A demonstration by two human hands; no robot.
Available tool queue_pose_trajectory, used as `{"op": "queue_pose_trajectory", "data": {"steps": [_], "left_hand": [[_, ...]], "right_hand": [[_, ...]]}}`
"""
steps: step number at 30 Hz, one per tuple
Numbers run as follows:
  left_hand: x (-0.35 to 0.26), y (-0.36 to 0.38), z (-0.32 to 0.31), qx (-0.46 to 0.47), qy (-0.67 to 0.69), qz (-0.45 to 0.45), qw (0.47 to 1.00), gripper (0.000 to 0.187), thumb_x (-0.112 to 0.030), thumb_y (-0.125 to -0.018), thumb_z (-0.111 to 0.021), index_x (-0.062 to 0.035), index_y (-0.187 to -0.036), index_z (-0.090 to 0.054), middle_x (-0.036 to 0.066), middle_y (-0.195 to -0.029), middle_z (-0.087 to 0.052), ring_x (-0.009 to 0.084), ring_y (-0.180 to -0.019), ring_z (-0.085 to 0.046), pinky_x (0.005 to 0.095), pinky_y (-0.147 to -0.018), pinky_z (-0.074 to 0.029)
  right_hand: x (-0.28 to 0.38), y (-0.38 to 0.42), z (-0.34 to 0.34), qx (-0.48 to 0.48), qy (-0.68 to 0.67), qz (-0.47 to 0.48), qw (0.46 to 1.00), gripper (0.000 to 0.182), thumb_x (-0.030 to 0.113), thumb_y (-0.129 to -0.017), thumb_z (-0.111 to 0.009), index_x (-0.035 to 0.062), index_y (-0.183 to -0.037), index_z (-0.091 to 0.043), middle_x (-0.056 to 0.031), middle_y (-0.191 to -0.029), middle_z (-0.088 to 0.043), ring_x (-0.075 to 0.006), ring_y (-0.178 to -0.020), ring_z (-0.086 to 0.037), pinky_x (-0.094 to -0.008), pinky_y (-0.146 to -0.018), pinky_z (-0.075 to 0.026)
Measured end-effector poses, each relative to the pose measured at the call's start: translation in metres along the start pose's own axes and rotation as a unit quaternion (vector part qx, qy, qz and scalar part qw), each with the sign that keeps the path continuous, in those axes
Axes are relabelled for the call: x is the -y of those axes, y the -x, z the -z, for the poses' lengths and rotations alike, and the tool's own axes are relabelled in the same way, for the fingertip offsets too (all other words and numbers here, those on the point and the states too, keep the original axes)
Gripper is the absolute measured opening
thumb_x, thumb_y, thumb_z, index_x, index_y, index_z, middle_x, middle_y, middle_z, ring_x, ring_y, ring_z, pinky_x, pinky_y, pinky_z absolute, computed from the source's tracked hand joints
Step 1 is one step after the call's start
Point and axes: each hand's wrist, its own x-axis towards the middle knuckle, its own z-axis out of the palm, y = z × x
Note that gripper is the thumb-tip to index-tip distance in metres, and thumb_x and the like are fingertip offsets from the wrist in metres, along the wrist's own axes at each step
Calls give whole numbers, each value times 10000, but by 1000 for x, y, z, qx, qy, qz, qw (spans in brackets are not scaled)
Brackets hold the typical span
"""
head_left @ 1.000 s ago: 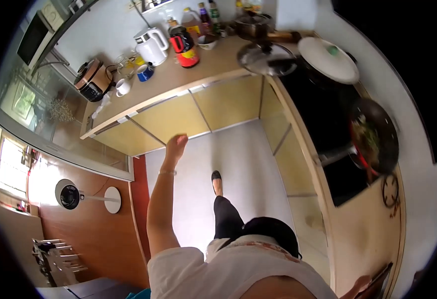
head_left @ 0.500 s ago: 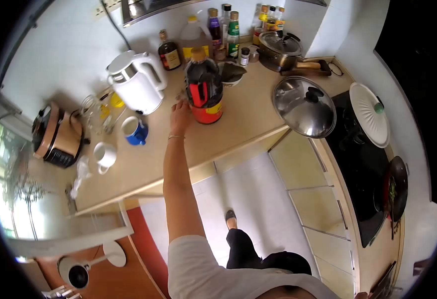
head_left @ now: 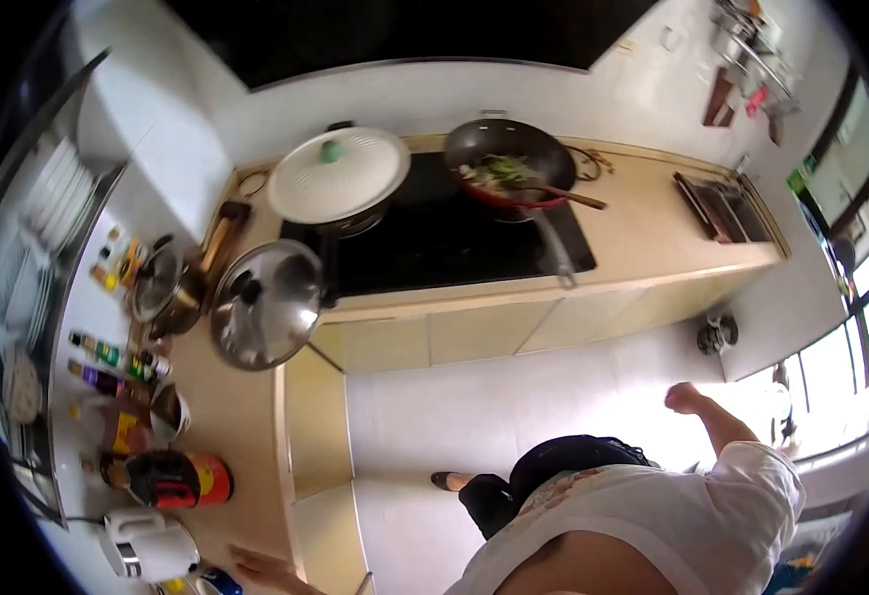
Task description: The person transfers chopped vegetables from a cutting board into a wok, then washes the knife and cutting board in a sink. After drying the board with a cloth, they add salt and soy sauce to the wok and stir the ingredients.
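My left hand (head_left: pixel 258 568) is low at the left, over the counter's edge close to the blue mug (head_left: pixel 218 581); it is blurred, but its fingers look stretched out with nothing in them. Beyond it stand the white kettle (head_left: pixel 152 544) and a large dark bottle with a red handle and red-yellow label (head_left: pixel 179 480). Off to the right, my right hand (head_left: pixel 685 398) hangs above the floor, fingers curled closed, with nothing visible in it.
On the black cooktop (head_left: pixel 434 248) sit a pot under a white lid (head_left: pixel 340 178) and a wok (head_left: pixel 459 144) holding food and a wooden spatula (head_left: pixel 578 197). A steel-lidded pan (head_left: pixel 281 307) lies at the counter corner. Several sauce bottles (head_left: pixel 107 349) line the left wall.
My view has swung right, from the side counter to the cooktop. My left hand has come away from the large bottle toward the counter edge. My right hand has come into view.
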Motion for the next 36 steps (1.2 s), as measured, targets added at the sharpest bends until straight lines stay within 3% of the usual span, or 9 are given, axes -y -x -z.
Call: {"op": "queue_pose_trajectory", "data": {"steps": [4, 7, 9, 12, 16, 19, 27, 32, 36], "left_hand": [[-7, 153, -35, 373, 341, 274, 818, 449, -483, -832, -362, -65, -797, -523, -29, -589, -442, 71, -444, -395, 242, -349, -300], [-164, 315, -94, 534, 231, 128, 803, 576, -565, -820, -333, -24, -931, -497, 69, -846, -536, 167, -742, -525, 312, -625, -459], [-239, 414, -121, 684, 335, 247, 599, 573, -553, -817, -350, -11, -908, -513, 76, -863, -543, 173, -784, -540, 325, -663, -458], [-337, 551, -148, 799, 323, 191, 471, 487, -466, -851, -348, -16, -917, -523, 67, -879, -564, 152, -753, -537, 278, -671, -436], [-431, 678, -173, 861, 302, -191, 362, 248, -233, -872, -406, -17, -875, -528, 115, -720, -554, 184, -640, -534, 296, -570, -410], [-460, 759, -228, 739, 385, -351, 428, 223, -207, -858, -449, -11, -854, -555, 112, -682, -556, 202, -626, -545, 293, -554, -416], [-483, 914, -478, 844, 112, -128, 509, 331, -339, -844, -474, -18, -840, -554, 35, -646, -537, 76, -473, -412, 197, -436, -325], [-488, 1022, -561, 775, 115, 351, 513, 246, -308, -846, -481, -65, -876, -498, -8, -621, -456, 143, -530, -424, 257, -562, -404], [-493, 1046, -575, 699, 124, 469, 525, 234, -335, -865, -437, -139, -740, -419, -42, -595, -367, 70, -461, -314, 201, -398, -300]], "right_hand": [[41, -13, 8, -40, -190, 124, 973, 302, 341, -809, -492, 88, -934, -599, -113, -912, -599, -246, -842, -568, -329, -747, -449], [53, 6, 63, 13, -527, 60, 848, 451, 425, -842, -437, 35, -1038, -549, -98, -929, -593, -193, -862, -558, -323, -786, -442], [32, 32, 89, 0, -720, 142, 679, 570, 454, -834, -444, 49, -1228, -367, -110, -1114, -487, -199, -1017, -471, -345, -856, -401], [-24, 63, 94, -78, -844, 271, 457, 683, 459, -811, -486, 87, -1314, -213, -94, -1229, -378, -184, -1096, -394, -346, -898, -355], [-108, 70, 66, -297, -859, 112, 401, 411, 201, -790, -583, 67, -1151, -438, -34, -1061, -512, -134, -975, -474, -278, -814, -398], [-186, 60, 38, -394, -888, 56, 230, 286, 119, -785, -546, 49, -1059, -506, -44, -947, -563, -142, -878, -539, -280, -760, -442], [-356, 42, 24, -462, -873, -33, 153, 289, 152, -824, -511, 21, -1078, -464, -79, -991, -542, -159, -881, -545, -283, -754, -460], [-454, 33, 0, -447, -868, -126, 175, 287, 175, -840, -490, 20, -1079, -455, -81, -961, -550, -152, -828, -559, -271, -709, -473], [-513, 32, -7, -437, -871, -153, 163, 295, 181, -838, -493, 8, -1075, -456, -80, -960, -550, -141, -821, -558, -260, -706, -468]]}}
